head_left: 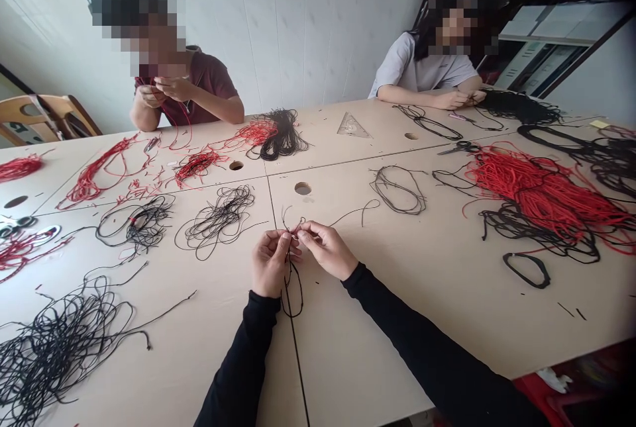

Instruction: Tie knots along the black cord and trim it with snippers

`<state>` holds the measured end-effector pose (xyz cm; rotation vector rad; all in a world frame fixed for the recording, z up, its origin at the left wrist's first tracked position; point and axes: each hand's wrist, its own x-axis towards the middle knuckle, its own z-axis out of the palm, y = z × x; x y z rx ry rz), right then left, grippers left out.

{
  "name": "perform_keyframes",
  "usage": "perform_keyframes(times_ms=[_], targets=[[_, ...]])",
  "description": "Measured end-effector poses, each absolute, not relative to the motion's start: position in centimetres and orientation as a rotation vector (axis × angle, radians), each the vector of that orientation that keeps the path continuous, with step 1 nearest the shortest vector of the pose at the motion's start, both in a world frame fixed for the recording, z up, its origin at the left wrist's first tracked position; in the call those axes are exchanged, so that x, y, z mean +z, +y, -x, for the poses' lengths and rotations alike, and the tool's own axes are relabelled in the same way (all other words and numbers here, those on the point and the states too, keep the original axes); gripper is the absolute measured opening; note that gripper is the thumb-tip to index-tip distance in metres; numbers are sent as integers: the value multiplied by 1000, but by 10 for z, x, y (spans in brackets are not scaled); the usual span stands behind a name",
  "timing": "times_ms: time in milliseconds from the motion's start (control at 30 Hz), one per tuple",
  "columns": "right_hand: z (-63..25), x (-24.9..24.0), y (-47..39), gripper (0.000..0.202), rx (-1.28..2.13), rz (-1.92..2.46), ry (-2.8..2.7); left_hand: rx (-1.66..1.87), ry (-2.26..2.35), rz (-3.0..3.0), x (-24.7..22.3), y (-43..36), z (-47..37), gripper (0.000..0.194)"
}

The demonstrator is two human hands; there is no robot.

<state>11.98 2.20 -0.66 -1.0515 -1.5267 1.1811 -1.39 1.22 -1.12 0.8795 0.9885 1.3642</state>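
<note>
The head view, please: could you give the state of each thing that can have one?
left hand: pinching the black cord
right hand: pinching the same cord
black cord: looped, hanging below the hands
red cord pile: tangled with black cord
scissors: flat on the table; open or shut unclear
table: strewn with cords

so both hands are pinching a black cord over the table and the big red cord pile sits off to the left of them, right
Not quite. The left hand and right hand do pinch a black cord over the table, but the big red cord pile lies to their right, as the head view shows. On the left are mostly black tangles.
</note>
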Motion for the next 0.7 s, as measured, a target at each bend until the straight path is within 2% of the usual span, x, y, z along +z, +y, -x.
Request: perform_keyframes(times_ms=[233,467,700], targets=[[-120,-5,20,31,1277,1030,-1595,1391,967,-875,-13,13,15,30],[-125,-1,21,30,1065,1151,-1587,1472,1052,-871,-9,12,14,28],[-129,-4,24,28,1003,1259,-1450,1644,1103,-741,-13,17,25,28]])
